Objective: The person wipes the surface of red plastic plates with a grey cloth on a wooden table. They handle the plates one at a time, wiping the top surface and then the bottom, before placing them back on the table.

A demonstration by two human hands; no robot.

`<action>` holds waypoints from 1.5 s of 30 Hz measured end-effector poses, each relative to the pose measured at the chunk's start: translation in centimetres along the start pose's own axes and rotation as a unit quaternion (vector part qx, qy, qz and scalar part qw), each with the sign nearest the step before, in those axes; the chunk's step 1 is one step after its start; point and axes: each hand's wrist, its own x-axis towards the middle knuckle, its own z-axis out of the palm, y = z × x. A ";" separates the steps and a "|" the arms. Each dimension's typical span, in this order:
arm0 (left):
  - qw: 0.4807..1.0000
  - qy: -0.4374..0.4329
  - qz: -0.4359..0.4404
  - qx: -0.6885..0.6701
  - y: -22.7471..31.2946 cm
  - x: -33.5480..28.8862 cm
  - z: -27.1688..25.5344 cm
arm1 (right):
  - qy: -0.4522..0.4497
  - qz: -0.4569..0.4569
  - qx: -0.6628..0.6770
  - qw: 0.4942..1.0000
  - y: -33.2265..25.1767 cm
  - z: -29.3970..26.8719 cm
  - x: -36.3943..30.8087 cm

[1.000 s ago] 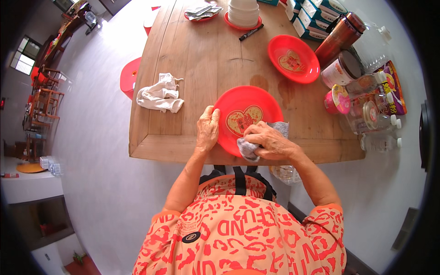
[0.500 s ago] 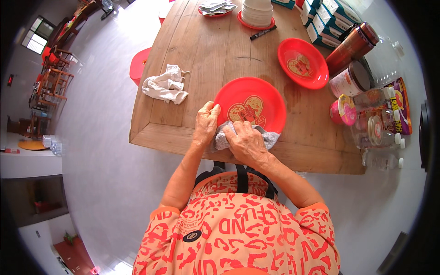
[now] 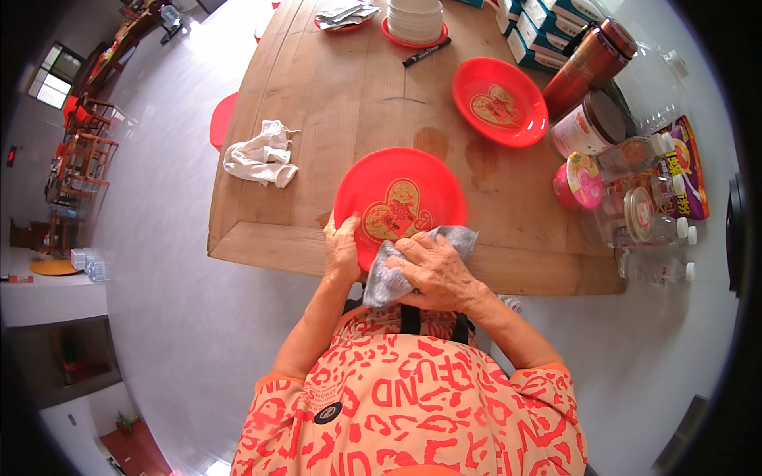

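Observation:
A round red plate [image 3: 401, 178] with a gold heart pattern is held at the table's near edge, its face toward me. My left hand [image 3: 342, 247] grips its left rim, thumb on the face and fingers hidden behind. Pressed against the plate's lower right is a grey cloth [image 3: 386, 279], bunched under my right hand [image 3: 435, 268], whose fingers curl over it. Farther back on the right lies a second red plate [image 3: 500, 103] with the same kind of pattern.
On the wooden table [image 3: 341, 103] lie a white cloth [image 3: 262, 155] at left and a black marker [image 3: 426, 52] beside stacked white bowls [image 3: 414, 20]. Along the right stand a copper-coloured flask [image 3: 589, 70], a tin [image 3: 589, 127], a pink cup [image 3: 578, 181] and several clear bottles [image 3: 663, 268].
The plate has come left and is turned, its heart pattern now more upright. My right hand has shifted slightly right with the grey cloth, which now hangs lower and shows more.

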 end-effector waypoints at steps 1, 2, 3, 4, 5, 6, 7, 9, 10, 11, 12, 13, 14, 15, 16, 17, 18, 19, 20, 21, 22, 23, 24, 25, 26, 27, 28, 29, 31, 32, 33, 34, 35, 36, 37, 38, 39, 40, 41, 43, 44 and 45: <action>1.000 0.006 0.018 0.017 -0.1 0.0 0.0 | -0.010 0.008 -0.018 1.000 0.6 -0.4 -0.3; 0.999 0.012 0.035 0.033 0.0 -0.1 0.1 | -0.020 0.016 -0.037 0.999 1.2 -0.9 -0.7; 1.000 0.017 0.015 0.015 -0.3 0.2 0.0 | -0.012 0.023 -0.039 0.999 1.9 -0.8 -1.0; 1.000 0.015 0.007 0.021 -0.5 0.3 -0.4 | 0.004 0.025 -0.061 0.998 2.5 -1.2 -1.1; 1.000 0.011 0.001 0.028 -0.6 0.6 -0.7 | 0.021 0.028 -0.084 0.996 3.0 -1.6 -0.9; 0.999 0.008 -0.005 0.034 -0.7 0.7 -0.9 | 0.039 0.030 -0.108 0.993 3.5 -1.9 -0.7; 0.999 0.002 0.013 0.038 -1.0 0.7 -1.0 | 0.046 0.056 -0.118 0.990 4.2 -2.0 -0.6; 0.998 -0.009 0.051 0.047 -1.4 0.5 -1.1 | 0.094 0.099 -0.157 0.978 5.5 -2.0 -0.1; 0.997 -0.003 0.063 0.039 -1.7 0.5 -0.9 | 0.119 0.125 -0.182 0.968 5.7 -2.0 0.1; 0.997 0.005 0.075 0.030 -2.0 0.5 -0.7 | 0.113 0.136 -0.187 0.966 5.7 -1.8 0.2; 0.996 0.012 0.088 0.021 -2.2 0.5 -0.6 | 0.108 0.148 -0.192 0.964 5.7 -1.7 0.2; 0.996 0.018 0.089 0.023 -2.2 0.5 -0.6 | 0.102 0.160 -0.197 0.962 5.5 -1.6 0.2; 0.995 0.025 0.090 0.024 -2.3 0.6 -0.6 | 0.098 0.166 -0.175 0.965 4.9 -1.8 0.3; 0.995 0.032 0.091 0.025 -2.3 0.6 -0.6 | 0.094 0.172 -0.153 0.968 3.6 -2.3 0.4; 0.995 0.036 0.090 0.024 -2.3 0.7 -0.5 | 0.089 0.179 -0.132 0.971 2.5 -2.5 0.2; 0.995 0.039 0.088 0.022 -2.3 0.6 -0.4 | 0.069 0.184 -0.129 0.972 1.9 -2.1 -0.3; 0.995 0.044 0.086 0.021 -2.3 0.6 -0.4 | 0.073 0.178 -0.098 0.976 1.0 -1.8 -0.7; 0.995 0.039 0.086 0.021 -2.4 0.7 -0.5 | 0.086 0.185 -0.098 0.974 0.2 -0.9 -1.2; 0.995 0.035 0.086 0.022 -2.5 0.8 -0.6 | 0.100 0.193 -0.098 0.971 -0.4 0.0 -1.6; 0.996 0.031 0.086 0.022 -2.6 0.9 -0.7 | 0.111 0.206 -0.096 0.967 -0.9 0.4 -1.8; 0.995 0.026 0.089 0.028 -2.7 0.9 -0.8 | 0.122 0.218 -0.095 0.964 -1.3 0.7 -1.8; 0.995 0.021 0.093 0.036 -2.7 1.0 -0.9 | 0.135 0.230 -0.093 0.959 -1.5 1.0 -1.9; 0.994 0.016 0.098 0.044 -2.7 1.0 -0.9 | 0.141 0.230 -0.099 0.958 -1.2 1.1 -1.8; 0.995 0.014 0.092 0.047 -2.7 0.9 -1.0 | 0.146 0.229 -0.104 0.957 -0.3 0.9 -1.7; 0.995 0.011 0.084 0.051 -2.5 0.8 -1.0 | 0.152 0.230 -0.111 0.955 0.6 0.6 -1.5; 0.995 0.008 0.080 0.053 -2.2 0.8 -0.9 | 0.159 0.233 -0.120 0.952 1.5 0.0 -1.1; 0.996 0.004 0.073 0.047 -2.2 0.9 -0.9 | 0.158 0.235 -0.117 0.952 2.6 -0.3 -0.8; 0.997 0.000 0.066 0.042 -2.2 1.0 -1.0 | 0.155 0.229 -0.119 0.954 3.5 -0.6 -0.5; 0.997 -0.010 0.065 0.052 -2.1 1.0 -1.0 | 0.149 0.223 -0.124 0.955 5.2 -1.3 0.6; 0.995 -0.014 0.073 0.069 -2.0 0.9 -1.0 | 0.148 0.221 -0.124 0.956 6.0 -1.5 1.4; 0.993 -0.020 0.078 0.085 -1.9 0.8 -1.1 | 0.146 0.221 -0.127 0.956 6.7 -1.8 2.0; 0.993 -0.018 0.083 0.084 -2.0 0.9 -1.1 | 0.152 0.233 -0.102 0.955 7.3 -1.8 2.5; 0.993 -0.015 0.088 0.082 -2.2 1.0 -1.2 | 0.157 0.243 -0.077 0.954 7.8 -1.6 3.1; 0.992 -0.012 0.094 0.080 -2.4 1.0 -1.2 | 0.162 0.254 -0.052 0.952 8.1 -1.5 3.5; 0.992 -0.005 0.099 0.078 -2.5 1.0 -1.1 | 0.180 0.265 -0.023 0.947 8.1 -1.5 3.6; 0.992 0.003 0.103 0.074 -2.5 0.8 -1.0 | 0.181 0.267 -0.011 0.947 8.1 -1.4 3.5; 0.992 0.012 0.107 0.071 -2.4 0.7 -0.9 | 0.183 0.269 0.001 0.946 8.1 -1.3 3.0; 0.993 0.016 0.100 0.062 -2.3 0.7 -0.7 | 0.184 0.271 0.012 0.945 7.9 -1.2 2.4; 0.994 0.020 0.092 0.053 -2.2 0.6 -0.6 | 0.187 0.262 0.003 0.947 7.4 -1.0 1.7; 0.995 0.028 0.087 0.036 -2.3 0.6 -0.5 | 0.176 0.314 0.027 0.933 5.4 -0.9 0.2; 0.995 0.027 0.090 0.029 -2.4 0.6 -0.5 | 0.172 0.341 0.038 0.923 4.5 -0.9 -0.5; 0.995 0.028 0.094 0.023 -2.4 0.7 -0.5 | 0.172 0.356 0.042 0.918 3.6 -0.8 -1.2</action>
